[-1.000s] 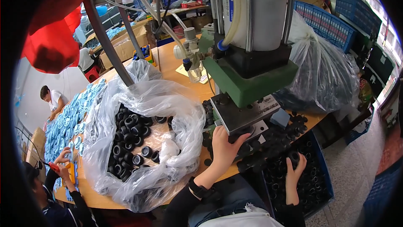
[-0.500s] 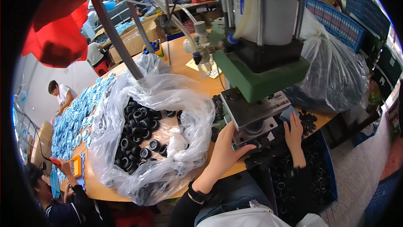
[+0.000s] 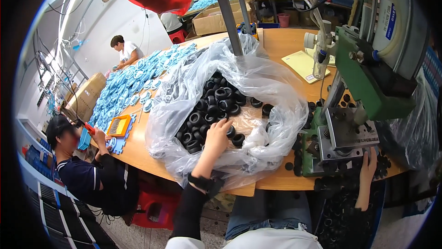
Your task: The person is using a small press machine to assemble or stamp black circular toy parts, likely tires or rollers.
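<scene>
My left hand (image 3: 216,139) reaches into a clear plastic bag (image 3: 159,131) on the table. Its fingers are stretched out over a pile of small black tyre-like wheels (image 3: 221,93), touching those at the near side; none is visibly gripped. My right hand (image 3: 367,171) is beside the metal die block (image 3: 352,131) of a green press (image 3: 368,81). Its fingers are straight and point up along the block's right edge, and no object shows in them. What lies behind those fingers is hidden.
Loose black pieces lie around the press base, and a blue crate (image 3: 378,212) of black rings stands below. Light-blue parts (image 3: 138,81) heap at the left, near an orange tray (image 3: 119,125). A co-worker (image 3: 87,170) sits there holding a red-handled tool. A metal post (image 3: 225,14) rises behind the bag.
My left hand has left the press and moved left into the bag of wheels. My right hand stays beside the die block. The view has swung left.
</scene>
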Demonstrator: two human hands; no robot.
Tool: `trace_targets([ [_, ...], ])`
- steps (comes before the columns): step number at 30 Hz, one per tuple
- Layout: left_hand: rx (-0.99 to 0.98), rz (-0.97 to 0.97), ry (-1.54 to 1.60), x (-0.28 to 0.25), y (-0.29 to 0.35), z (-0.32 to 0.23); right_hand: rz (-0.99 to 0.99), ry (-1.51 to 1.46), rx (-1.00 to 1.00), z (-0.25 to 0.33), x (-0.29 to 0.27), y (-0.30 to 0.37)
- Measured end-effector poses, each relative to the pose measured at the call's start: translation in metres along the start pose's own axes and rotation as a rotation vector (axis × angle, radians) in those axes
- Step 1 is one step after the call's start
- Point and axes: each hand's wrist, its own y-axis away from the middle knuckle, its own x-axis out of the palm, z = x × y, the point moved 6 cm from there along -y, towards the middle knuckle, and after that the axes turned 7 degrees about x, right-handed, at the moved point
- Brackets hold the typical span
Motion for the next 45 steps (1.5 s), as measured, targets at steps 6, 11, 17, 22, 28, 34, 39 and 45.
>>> trace_targets([
  [6, 0.159, 0.624, -0.117, 0.053, -0.027, 0.035, 0.121, -0.444, -0.158, 0.125, -0.018, 0.05],
  [11, 0.175, -0.134, 0.318, -0.021, -0.048, -0.028, 0.272, -0.943, 0.029, 0.17, 0.009, 0.034],
  [17, -0.19, -0.198, 1.37, -0.033, -0.012, -0.113, 0.061, -0.443, -0.207, 0.159, 0.008, 0.032],
  [22, -0.002, -0.106, 1.567, -0.015, -0.024, -0.207, -0.166, -0.292, -0.259, 0.152, 0.0, 0.061],
  [28, -0.042, 0.089, 1.304, 0.024, -0.062, -0.281, -0.243, -0.27, 0.039, 0.073, -0.061, 0.097],
  [34, 0.165, -0.261, 0.973, -0.007, -0.078, -0.309, -0.304, 0.145, 0.429, -0.103, -0.093, 0.177],
  [39, 0.175, -0.162, 0.965, -0.003, -0.072, -0.306, -0.058, 0.444, 0.47, -0.182, -0.07, 0.187],
  [45, 0.149, -0.092, 0.952, 0.004, -0.078, -0.307, -0.308, 0.283, 0.196, -0.103, -0.067, 0.071],
])
